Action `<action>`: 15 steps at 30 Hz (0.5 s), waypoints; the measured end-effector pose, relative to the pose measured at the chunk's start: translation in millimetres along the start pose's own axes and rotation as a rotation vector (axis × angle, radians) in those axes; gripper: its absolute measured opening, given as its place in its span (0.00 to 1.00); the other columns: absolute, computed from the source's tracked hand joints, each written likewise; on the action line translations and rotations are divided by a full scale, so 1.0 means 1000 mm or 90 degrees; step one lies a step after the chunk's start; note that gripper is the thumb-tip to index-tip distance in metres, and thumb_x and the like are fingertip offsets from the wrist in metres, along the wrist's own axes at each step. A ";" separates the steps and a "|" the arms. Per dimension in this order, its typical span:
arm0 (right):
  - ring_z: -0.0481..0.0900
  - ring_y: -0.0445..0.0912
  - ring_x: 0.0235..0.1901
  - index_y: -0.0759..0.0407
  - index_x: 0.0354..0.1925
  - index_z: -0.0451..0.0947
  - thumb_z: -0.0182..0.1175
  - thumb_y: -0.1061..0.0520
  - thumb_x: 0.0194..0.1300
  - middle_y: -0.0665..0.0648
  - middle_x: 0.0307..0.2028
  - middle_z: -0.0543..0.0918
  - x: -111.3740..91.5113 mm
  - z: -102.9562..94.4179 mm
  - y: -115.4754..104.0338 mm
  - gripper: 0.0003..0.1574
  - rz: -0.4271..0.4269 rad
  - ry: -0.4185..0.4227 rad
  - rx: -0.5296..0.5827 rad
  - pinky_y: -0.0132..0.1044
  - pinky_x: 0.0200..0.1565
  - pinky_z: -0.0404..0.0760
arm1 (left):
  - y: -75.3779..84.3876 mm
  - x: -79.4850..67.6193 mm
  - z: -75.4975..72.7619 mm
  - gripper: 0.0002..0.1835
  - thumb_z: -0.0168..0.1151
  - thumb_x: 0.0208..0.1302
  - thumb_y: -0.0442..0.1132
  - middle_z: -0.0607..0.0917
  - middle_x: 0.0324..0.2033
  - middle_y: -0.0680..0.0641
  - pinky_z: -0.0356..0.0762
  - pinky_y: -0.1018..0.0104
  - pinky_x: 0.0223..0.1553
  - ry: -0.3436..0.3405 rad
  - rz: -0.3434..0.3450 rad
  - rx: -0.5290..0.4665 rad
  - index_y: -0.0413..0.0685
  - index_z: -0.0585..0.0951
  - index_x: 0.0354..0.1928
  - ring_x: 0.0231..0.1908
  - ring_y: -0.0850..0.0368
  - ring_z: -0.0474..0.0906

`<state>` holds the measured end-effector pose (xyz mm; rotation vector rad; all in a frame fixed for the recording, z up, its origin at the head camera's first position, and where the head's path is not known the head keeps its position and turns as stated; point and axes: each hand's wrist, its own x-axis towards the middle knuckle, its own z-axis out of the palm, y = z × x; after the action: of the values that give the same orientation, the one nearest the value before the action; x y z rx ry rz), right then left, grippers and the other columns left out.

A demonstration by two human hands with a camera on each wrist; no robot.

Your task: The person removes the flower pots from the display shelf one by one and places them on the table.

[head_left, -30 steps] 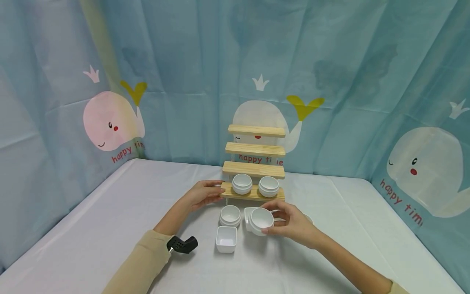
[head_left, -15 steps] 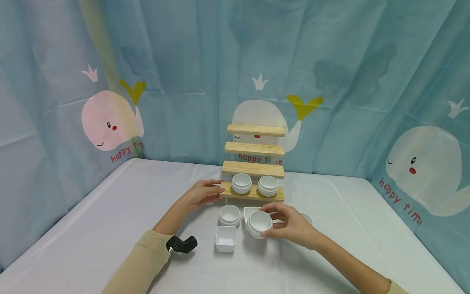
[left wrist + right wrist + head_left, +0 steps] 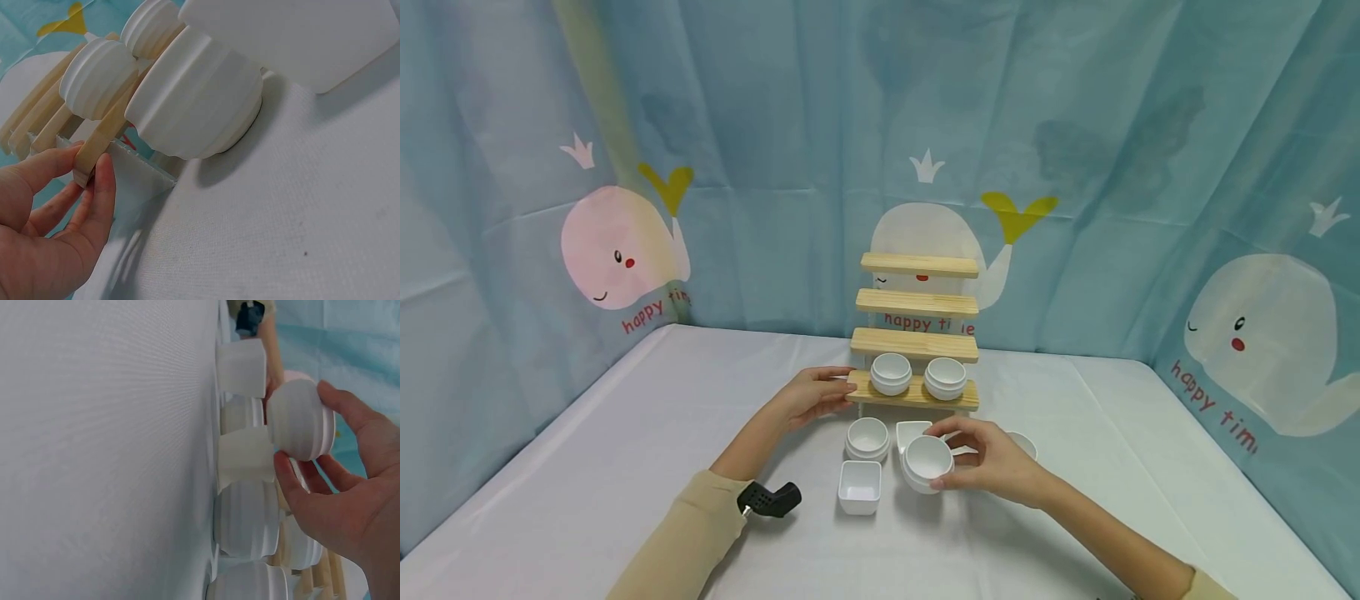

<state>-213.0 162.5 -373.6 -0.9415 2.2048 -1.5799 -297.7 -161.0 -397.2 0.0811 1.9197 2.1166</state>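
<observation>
In the head view my right hand (image 3: 992,462) holds a white round bowl (image 3: 927,462) at its right side, thumb in front and fingers behind. The right wrist view shows this bowl (image 3: 299,419) raised off the tabletop. My left hand (image 3: 812,398) pinches the left end of the lowest shelf board (image 3: 917,398) of a wooden tiered rack, its thumb and fingers (image 3: 104,194) on either side of the board. Two white round bowls, a left one (image 3: 891,375) and a right one (image 3: 945,379), stand on that board.
On the white tablecloth (image 3: 625,467) before the rack are a round bowl (image 3: 867,442) and a square bowl (image 3: 860,487). Another square bowl (image 3: 912,432) is partly behind the held bowl. My right hand partly covers a further round bowl (image 3: 1026,444). A blue curtain (image 3: 760,167) hangs behind.
My right hand has brought the held bowl slightly down and left in the head view, uncovering more of the square bowl behind. My left hand keeps its hold on the board.
</observation>
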 end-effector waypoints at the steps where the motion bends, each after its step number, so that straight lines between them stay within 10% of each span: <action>1: 0.83 0.46 0.51 0.69 0.62 0.78 0.78 0.62 0.59 0.64 0.58 0.80 0.000 0.000 0.000 0.35 -0.001 -0.001 -0.003 0.32 0.53 0.88 | 0.000 0.000 0.000 0.31 0.60 0.75 0.28 0.83 0.47 0.43 0.89 0.73 0.42 -0.001 0.001 0.000 0.27 0.65 0.76 0.37 0.62 0.84; 15: 0.81 0.48 0.52 0.69 0.61 0.79 0.80 0.64 0.56 0.67 0.59 0.80 -0.003 0.000 -0.002 0.35 0.000 -0.027 -0.025 0.33 0.54 0.88 | -0.001 0.000 0.000 0.31 0.61 0.75 0.28 0.82 0.48 0.43 0.89 0.73 0.42 0.000 0.001 -0.006 0.28 0.65 0.76 0.38 0.62 0.84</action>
<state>-210.1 163.5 -372.1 -0.9776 2.2143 -1.5068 -298.1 -161.2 -398.0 0.0803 1.9089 2.1265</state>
